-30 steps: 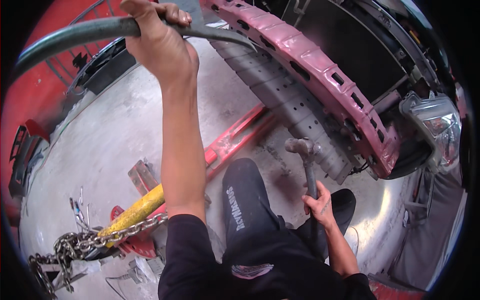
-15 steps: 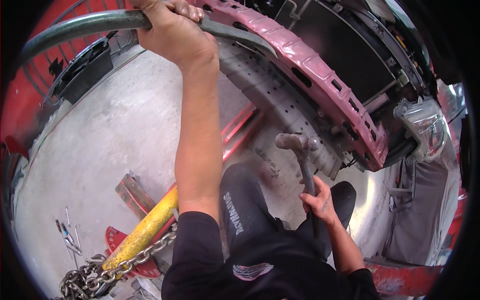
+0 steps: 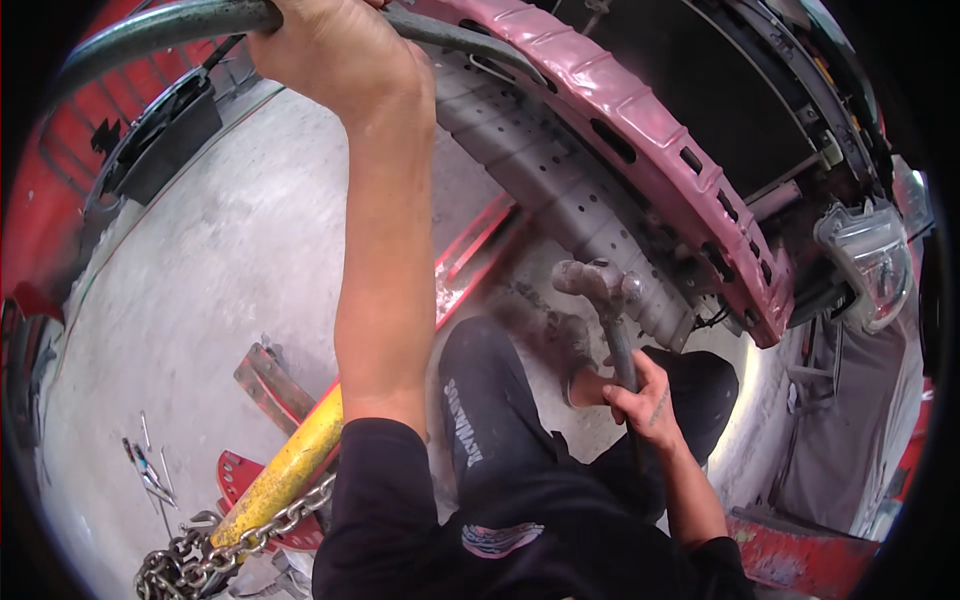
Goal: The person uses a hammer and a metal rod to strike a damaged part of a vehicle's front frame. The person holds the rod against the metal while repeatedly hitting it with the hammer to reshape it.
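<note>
My left hand (image 3: 345, 55) is closed around a thick, curved grey pry bar (image 3: 165, 32) at the top of the view. The bar's flattened end lies against or just in front of the lower edge of a pink metal crossbeam (image 3: 625, 95) on the front of a vehicle; whether it is wedged in I cannot tell. Low between my knees, my right hand (image 3: 645, 405) grips the handle of a worn hammer (image 3: 597, 285), its head pointing up. Below the pink beam runs a grey perforated panel (image 3: 560, 195).
A yellow ram tube (image 3: 275, 480) with a steel chain (image 3: 200, 560) lies at lower left beside a red base. Loose hand tools (image 3: 150, 470) are on the floor. A clear headlight (image 3: 870, 260) hangs at right; a red rail (image 3: 470, 245) crosses beneath the panel.
My left hand and the pry bar sit slightly higher and further left. The vehicle front appears shifted right as the view moves. My right knee has swung outward; the hammer stays in my right hand.
</note>
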{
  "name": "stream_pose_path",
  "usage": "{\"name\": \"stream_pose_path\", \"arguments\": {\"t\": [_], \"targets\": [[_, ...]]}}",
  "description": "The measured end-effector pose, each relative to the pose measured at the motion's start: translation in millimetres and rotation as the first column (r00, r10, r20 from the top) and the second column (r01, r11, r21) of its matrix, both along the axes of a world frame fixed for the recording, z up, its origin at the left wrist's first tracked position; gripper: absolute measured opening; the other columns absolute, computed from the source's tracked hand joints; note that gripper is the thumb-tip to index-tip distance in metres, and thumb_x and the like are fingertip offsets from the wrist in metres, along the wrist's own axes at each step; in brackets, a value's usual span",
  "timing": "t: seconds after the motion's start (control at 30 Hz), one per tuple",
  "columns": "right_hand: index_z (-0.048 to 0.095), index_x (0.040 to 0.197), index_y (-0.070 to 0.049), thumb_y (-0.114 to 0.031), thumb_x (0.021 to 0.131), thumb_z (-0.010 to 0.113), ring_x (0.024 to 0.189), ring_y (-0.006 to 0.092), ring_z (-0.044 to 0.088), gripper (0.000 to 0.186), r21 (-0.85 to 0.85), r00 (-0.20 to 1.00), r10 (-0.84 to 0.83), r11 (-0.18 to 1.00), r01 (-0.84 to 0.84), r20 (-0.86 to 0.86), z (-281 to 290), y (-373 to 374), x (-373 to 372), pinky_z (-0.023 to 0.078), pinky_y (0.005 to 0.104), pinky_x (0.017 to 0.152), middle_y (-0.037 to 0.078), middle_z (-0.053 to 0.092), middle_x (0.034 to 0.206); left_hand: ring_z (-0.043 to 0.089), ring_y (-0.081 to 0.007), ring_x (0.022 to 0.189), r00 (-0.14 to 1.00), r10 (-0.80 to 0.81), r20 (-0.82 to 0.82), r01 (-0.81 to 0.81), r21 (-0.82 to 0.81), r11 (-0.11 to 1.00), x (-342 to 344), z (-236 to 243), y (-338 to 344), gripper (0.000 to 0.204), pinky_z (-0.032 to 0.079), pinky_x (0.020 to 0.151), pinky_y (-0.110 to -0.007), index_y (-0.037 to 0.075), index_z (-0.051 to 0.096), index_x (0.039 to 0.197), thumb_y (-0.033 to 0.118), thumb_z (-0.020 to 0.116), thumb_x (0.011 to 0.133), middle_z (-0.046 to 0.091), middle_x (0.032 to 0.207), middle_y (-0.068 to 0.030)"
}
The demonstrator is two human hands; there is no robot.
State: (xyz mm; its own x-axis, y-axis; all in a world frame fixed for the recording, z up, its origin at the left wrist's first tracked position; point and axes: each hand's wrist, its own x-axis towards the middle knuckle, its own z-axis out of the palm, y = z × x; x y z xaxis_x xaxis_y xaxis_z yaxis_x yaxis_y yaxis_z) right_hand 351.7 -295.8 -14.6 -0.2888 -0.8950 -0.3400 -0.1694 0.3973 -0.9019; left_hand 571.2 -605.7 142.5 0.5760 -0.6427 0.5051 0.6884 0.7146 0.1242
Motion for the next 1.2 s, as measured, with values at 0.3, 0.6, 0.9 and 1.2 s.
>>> {"name": "stream_pose_path", "arguments": {"t": [0.3, 0.6, 0.9, 1.2], "targets": [[0.059, 0.116, 0.002, -0.008, 0.083, 0.071, 0.050, 0.0121, 0.057, 0.036, -0.067, 0.993, 0.094, 0.993, -0.099, -0.075, -6, -29, -21, 0.042, 0.0270, 0.048, 0.003, 0.059, 0.070, 0.056, -0.0126, 0.065, 0.976, -0.152, 0.155, 0.130, 0.140, 0.981, -11, -5, 4, 0.036, 0.049, 0.065, -0.029, 0.006, 0.059, 0.100, 0.040, 0.069, 0.100, 0.055, 0.077, -0.0015], [0.057, 0.118, 0.002, -0.006, 0.085, 0.071, 0.056, 0.0119, 0.058, 0.037, -0.362, 0.992, 0.113, 0.923, -0.128, -0.063, -17, -51, -13, 0.048, 0.0272, 0.057, 0.005, 0.061, 0.076, 0.052, -0.0127, 0.047, 0.828, -0.154, 0.540, 0.380, -0.337, 0.861, -17, 4, -32, 0.048, 0.044, 0.046, -0.027, 0.007, 0.057, 0.071, 0.044, 0.070, 0.098, 0.054, 0.059, -0.0029], [0.061, 0.126, 0.004, -0.017, 0.090, 0.073, 0.078, 0.0128, 0.065, 0.044, -0.071, 0.945, 0.199, 0.972, -0.224, -0.259, -8, -87, 0, 0.053, 0.0313, 0.073, 0.009, 0.071, 0.089, 0.047, -0.0137, 0.046, 0.836, -0.258, 0.484, 0.400, -0.218, 0.890, -9, 2, -31, 0.041, 0.045, 0.048, -0.029, 0.010, 0.051, 0.063, 0.021, 0.065, 0.100, 0.047, 0.055, -0.0018], [0.061, 0.119, 0.003, -0.023, 0.092, 0.070, 0.064, 0.0145, 0.060, 0.038, -0.122, 0.805, 0.322, 0.893, -0.433, -0.498, 11, -166, -12, 0.047, 0.0327, 0.059, 0.009, 0.061, 0.074, 0.046, -0.0144, 0.047, 0.717, -0.293, 0.633, 0.411, -0.044, 0.911, -25, 24, -31, 0.024, 0.040, 0.051, -0.030, 0.007, 0.056, 0.071, 0.013, 0.059, 0.094, 0.048, 0.056, -0.0025]]}}
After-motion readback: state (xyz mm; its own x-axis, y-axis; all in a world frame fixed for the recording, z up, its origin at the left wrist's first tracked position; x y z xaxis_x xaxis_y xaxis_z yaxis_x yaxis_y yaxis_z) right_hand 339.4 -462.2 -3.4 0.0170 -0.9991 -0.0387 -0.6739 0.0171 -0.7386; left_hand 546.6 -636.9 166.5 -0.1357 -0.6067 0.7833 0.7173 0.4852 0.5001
